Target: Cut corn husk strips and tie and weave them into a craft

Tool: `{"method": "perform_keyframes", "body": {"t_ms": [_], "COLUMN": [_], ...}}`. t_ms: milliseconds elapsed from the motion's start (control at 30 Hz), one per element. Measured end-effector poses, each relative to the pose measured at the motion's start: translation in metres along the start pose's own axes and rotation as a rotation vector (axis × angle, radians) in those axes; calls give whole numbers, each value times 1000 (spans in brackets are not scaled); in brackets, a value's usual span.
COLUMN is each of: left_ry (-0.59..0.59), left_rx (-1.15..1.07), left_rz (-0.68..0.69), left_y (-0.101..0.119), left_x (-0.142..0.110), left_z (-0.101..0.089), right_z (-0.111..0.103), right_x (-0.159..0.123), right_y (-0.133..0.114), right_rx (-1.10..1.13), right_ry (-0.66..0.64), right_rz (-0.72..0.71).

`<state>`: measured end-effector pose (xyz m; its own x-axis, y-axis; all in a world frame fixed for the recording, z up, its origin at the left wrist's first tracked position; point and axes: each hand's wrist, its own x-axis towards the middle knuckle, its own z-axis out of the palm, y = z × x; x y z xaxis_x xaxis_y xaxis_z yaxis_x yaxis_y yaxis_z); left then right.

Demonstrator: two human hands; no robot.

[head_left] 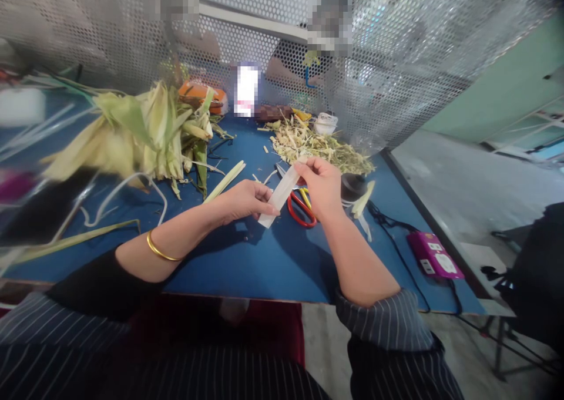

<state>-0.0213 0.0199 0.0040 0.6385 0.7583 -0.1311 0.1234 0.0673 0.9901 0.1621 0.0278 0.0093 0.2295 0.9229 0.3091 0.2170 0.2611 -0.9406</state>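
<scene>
A flat, pale strip (284, 191), perhaps corn husk, is stretched at a slant between my two hands above the blue table. At its lower end my left hand (249, 202) pinches it between thumb and fingers. My right hand (321, 182) grips the upper end with thumb and forefinger. Just behind the strip and partly under my right hand lie scissors with a red handle (301, 215) and a yellow one. A long pale green husk piece (225, 180) rests beyond my left wrist.
Corn husks (154, 133) are heaped at left, and shredded scraps (321, 147) at the back right. A lit phone (247, 90) stands by the perforated metal screen (251, 33). On the right are a black round object (353, 186), dark cords and a purple box (434, 255).
</scene>
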Motion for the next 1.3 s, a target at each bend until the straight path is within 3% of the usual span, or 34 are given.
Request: {"method": "perform_keyframes", "body": {"t_ms": [167, 333, 467, 600, 867, 1033, 1300], "left_ry": [6, 275, 430, 438, 364, 394, 453], "left_rx": [-17, -214, -322, -409, -438, -461, -393], "left_rz": [-16, -70, -36, -9, -30, -29, 86], "left_y": [0, 0, 5, 7, 7, 10, 12], "left_x": [0, 6, 7, 6, 4, 3, 1], "left_z": [-1, -6, -13, -15, -11, -11, -7], "right_z": [-4, -7, -2, 6, 9, 10, 12], "right_x": [3, -1, -16, -25, -26, -26, -26], "right_y": [6, -5, -21, -20, -12, -14, -18], "right_rx": [-130, -288, -421, -525, -593, -543, -392], "right_ry": [-2, 68, -228, -396, -346, -324, -320], "right_rz": [-45, -338, -592, -704, -723, -693, -597]}}
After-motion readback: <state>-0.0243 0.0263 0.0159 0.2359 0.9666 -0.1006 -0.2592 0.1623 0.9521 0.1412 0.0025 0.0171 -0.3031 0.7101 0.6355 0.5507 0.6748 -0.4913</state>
